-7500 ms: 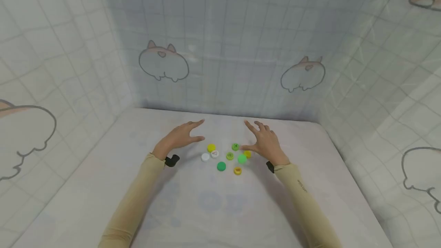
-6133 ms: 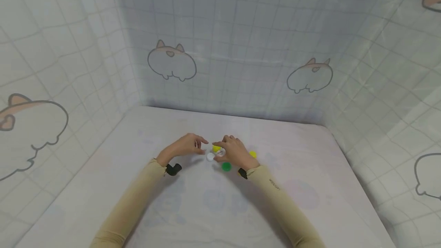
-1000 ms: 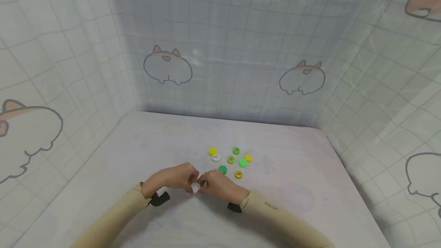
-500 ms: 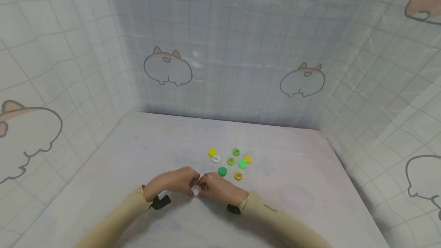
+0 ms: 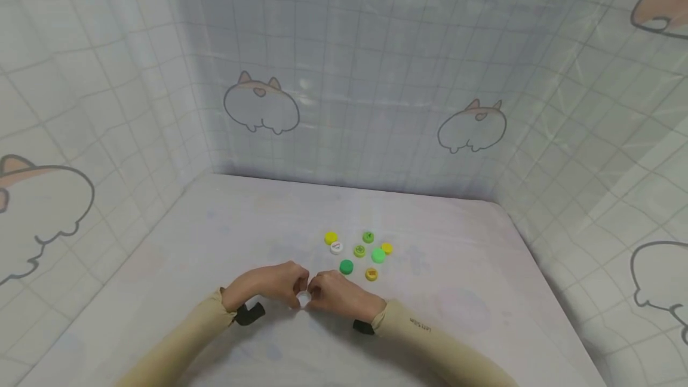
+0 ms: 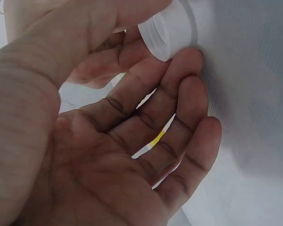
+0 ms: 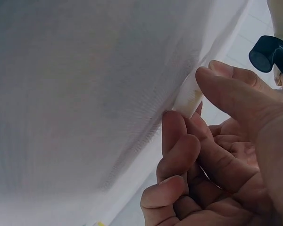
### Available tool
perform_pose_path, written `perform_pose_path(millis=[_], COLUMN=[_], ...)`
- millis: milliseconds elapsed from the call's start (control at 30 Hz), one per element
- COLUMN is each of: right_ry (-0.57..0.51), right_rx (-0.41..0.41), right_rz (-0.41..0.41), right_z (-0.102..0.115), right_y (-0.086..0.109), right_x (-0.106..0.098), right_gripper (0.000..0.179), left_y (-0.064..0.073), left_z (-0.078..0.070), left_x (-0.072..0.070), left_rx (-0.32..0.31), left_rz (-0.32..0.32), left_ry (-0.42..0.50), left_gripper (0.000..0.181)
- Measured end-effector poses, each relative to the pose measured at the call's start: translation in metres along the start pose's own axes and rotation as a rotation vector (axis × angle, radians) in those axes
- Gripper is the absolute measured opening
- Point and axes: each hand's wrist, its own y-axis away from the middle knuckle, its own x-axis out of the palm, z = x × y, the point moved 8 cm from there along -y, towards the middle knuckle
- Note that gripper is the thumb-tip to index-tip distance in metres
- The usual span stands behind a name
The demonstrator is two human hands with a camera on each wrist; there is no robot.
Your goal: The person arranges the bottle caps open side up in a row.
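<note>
A plain white bottle cap (image 5: 304, 299) is at the near side of the table, held between both hands. My left hand (image 5: 278, 282) pinches its left side between thumb and forefinger. In the left wrist view the white cap (image 6: 175, 29) shows its hollow, ridged inside, and the other left fingers are bent below it. From the right, my right hand (image 5: 341, 295) pinches the cap with thumb and fingertips. The cap (image 7: 188, 96) is close to or touching the cloth in the right wrist view. Just beyond the right hand lies a dark green cap (image 5: 346, 267).
Several loose caps lie farther back: a yellow cap (image 5: 330, 237), a printed white cap (image 5: 336, 248), a light green cap (image 5: 378, 255) and an orange-yellow cap (image 5: 371, 274) among them. A pale cloth (image 5: 457, 237) covers the table, and gridded curtains (image 5: 371, 88) hang on three sides.
Both hands were apart and open over the caps, then came together. The white cap left the group's left edge and came toward the person, held by both hands. The last second shows little movement.
</note>
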Motion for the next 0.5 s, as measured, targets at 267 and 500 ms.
perform_pose_path(millis=[267,500], right_ry=[0.004,-0.014], right_rx=[0.036,0.028], right_rz=[0.020,0.033], right_z=[0.0000,-0.0016], right_y=[-0.0001,0.0004], right_x=[0.0015,0.0020], right_gripper=[0.013,0.024], left_y=[0.0021,0.0039], left_z=[-0.0063,-0.0059], left_x=[-0.0010,0.0000], left_rx=[0.022,0.004], left_rz=[-0.013,0.007], left_ry=[-0.015,0.000], left_gripper=[0.024,0.029])
